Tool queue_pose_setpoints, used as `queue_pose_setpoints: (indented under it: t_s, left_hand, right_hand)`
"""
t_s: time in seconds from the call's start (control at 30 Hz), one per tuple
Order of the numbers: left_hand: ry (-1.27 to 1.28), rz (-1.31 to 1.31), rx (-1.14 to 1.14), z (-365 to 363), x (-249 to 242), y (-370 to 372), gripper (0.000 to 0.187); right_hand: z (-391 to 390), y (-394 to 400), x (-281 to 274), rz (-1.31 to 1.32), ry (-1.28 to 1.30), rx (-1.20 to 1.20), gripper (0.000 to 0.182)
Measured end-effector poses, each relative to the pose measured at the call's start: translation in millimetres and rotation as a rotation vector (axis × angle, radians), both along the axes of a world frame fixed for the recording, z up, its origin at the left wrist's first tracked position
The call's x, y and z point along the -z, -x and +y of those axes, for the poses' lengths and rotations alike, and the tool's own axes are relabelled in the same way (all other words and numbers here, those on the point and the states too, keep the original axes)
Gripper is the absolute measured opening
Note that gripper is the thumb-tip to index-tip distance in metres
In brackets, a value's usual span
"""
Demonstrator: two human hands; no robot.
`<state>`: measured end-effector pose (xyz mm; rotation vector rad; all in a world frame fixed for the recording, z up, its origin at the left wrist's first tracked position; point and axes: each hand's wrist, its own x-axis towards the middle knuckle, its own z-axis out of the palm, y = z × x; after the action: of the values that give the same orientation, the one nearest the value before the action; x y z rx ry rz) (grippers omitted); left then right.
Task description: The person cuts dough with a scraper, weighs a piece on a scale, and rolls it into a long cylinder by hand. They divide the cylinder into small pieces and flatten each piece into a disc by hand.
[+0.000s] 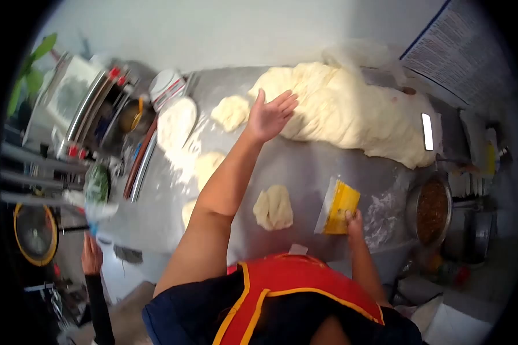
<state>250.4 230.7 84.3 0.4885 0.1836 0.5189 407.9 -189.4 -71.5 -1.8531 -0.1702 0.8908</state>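
Note:
My left hand [272, 117] is stretched out over the steel table with its fingers spread, holding nothing. It overlaps the left end of a huge mass of pale dough [351, 112] in this view. A small dough lump [231, 113] lies just left of that hand. My right hand [354, 220] grips a yellow dough scraper [342, 208] by its edge, low over the front of the table. Another cut dough piece [273, 207] rests between my two arms. More dough [209, 168] is partly hidden behind my left forearm.
Flour dusts the table [313, 164] at left and right. A metal bowl of brown filling [433, 210] stands at the right edge. At left are a rolling pin [140, 158], a scale [168, 87] and a rack of utensils. Another person's hand [91, 254] shows at lower left.

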Motion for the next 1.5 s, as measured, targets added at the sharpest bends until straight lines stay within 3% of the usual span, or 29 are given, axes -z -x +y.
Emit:
queue_pose_setpoints:
  t_s: [0.03, 0.1, 0.17, 0.23, 0.3, 0.33, 0.37, 0.4, 0.43, 0.47, 0.6, 0.7, 0.73, 0.8, 0.87, 0.9, 1.0, 1.1, 1.17, 1.2, 1.23, 1.27, 1.3, 1.33, 1.37, 1.4, 1.43, 1.47, 1.5]
  left_hand:
    - [0.041, -0.027, -0.013, -16, -8, 13, 0.089]
    - [0.122, -0.082, -0.024, -49, -17, 34, 0.089]
    - [0.128, 0.067, -0.097, -84, -14, 47, 0.085]
    - [0.066, 0.279, -0.197, -121, 7, 47, 0.081]
    - [0.032, 0.501, -0.199, -161, 49, 37, 0.065]
    - [-0.13, 0.567, -0.243, -182, 73, 32, 0.063]
    - [-0.477, 0.596, -0.356, -203, 108, 30, 0.061]
    - [-0.868, 0.639, -0.539, -223, 138, 28, 0.059]
    - [-0.958, 0.649, -0.635, -234, 152, 29, 0.057]
    - [-0.717, 0.587, -0.613, -245, 138, 41, 0.058]
    - [0.213, 0.16, -0.411, -278, 46, 57, 0.067]
    - [0.087, 0.202, -0.157, -283, -3, 103, 0.069]
    - [0.133, 0.395, -0.023, -272, 25, 114, 0.079]
    - [-0.528, 0.895, -0.232, -265, 51, 139, 0.077]
    - [-1.244, 1.535, -0.657, -265, 80, 187, 0.078]
    - [-1.323, 1.746, -0.829, -262, 77, 211, 0.085]
    - [-1.315, 2.086, -0.659, -252, 74, 271, 0.096]
    - [-1.331, 2.03, -0.482, -235, 88, 299, 0.094]
    - [-1.281, 1.932, -0.565, -214, 94, 304, 0.075]
    - [-1.374, 1.827, -0.613, -201, 136, 319, 0.066]
    - [-1.541, 1.708, -0.703, -197, 114, 324, 0.061]
    - [-1.513, 1.682, -0.799, -191, 110, 329, 0.056]
    - [-1.562, 1.597, -0.907, -188, 112, 340, 0.052]
    - [-1.364, 1.539, -0.95, -184, 118, 347, 0.05]
    - [-1.169, 1.468, -0.76, -172, 110, 356, 0.048]
    - [-1.057, 1.396, -0.76, -162, 110, 369, 0.047]
    - [-0.948, 1.305, -0.746, -155, 110, 380, 0.046]
    - [-0.717, 1.187, -0.753, -148, 110, 393, 0.044]
    - [-0.484, 1.054, -0.729, -145, 109, 406, 0.043]
  right_hand:
    - [13, 2, -19, 0.024, 0.078, 0.037, 0.033]
    - [6, -14, 5, -0.115, 0.121, -0.087, 0.035]
    - [13, -22, 4, -0.622, 0.173, -0.268, 0.044]
    - [55, 2, -64, -0.719, 0.088, -0.291, 0.052]
    - [97, 59, -153, -0.512, -0.318, -0.395, 0.057]
    - [113, 79, -151, -0.571, -0.448, -0.476, 0.056]
    - [123, 97, -150, -0.632, -0.587, -0.553, 0.055]
    - [128, 118, -152, -0.659, -0.546, -0.654, 0.053]
    - [133, 135, -154, -0.689, -0.515, -0.76, 0.051]
    - [135, 146, -147, -0.798, -0.424, -0.766, 0.048]
    - [153, 140, -102, -0.642, -0.534, -0.85, 0.05]
    - [160, 133, -84, -0.688, -0.199, -0.883, 0.057]
    - [158, 127, -69, -0.762, -0.231, -0.894, 0.061]
    - [157, 113, -35, -0.924, -0.299, -0.924, 0.069]
    - [147, 123, -45, -0.914, -0.378, -0.886, 0.078]
    - [141, 131, -53, -0.906, -0.416, -0.864, 0.082]
    - [133, 156, -57, -1.198, -0.45, -0.988, 0.091]
    - [136, 183, -64, -1.299, -0.296, -1.078, 0.092]
    - [161, 184, -56, -1.362, -0.344, -1.095, 0.093]
    - [174, 183, -47, -1.403, -0.396, -1.085, 0.087]
    - [184, 180, -42, -1.347, -0.436, -1.085, 0.072]
    - [198, 172, -41, -1.166, -0.284, -1.159, 0.059]
    - [212, 160, -41, -1.015, -0.319, -1.182, 0.052]
    - [225, 164, -68, -0.759, -0.094, -1.105, 0.048]
    - [242, 152, -68, -0.601, 0.011, -1.041, 0.046]
    - [267, 133, -62, -0.446, 0.128, -0.962, 0.045]
    - [292, 118, -61, -0.126, 0.205, -0.918, 0.07]
    - [308, 130, -92, -0.216, 0.286, -0.861, 0.07]
    - [326, 142, -105, -0.064, 0.191, -0.777, 0.068]
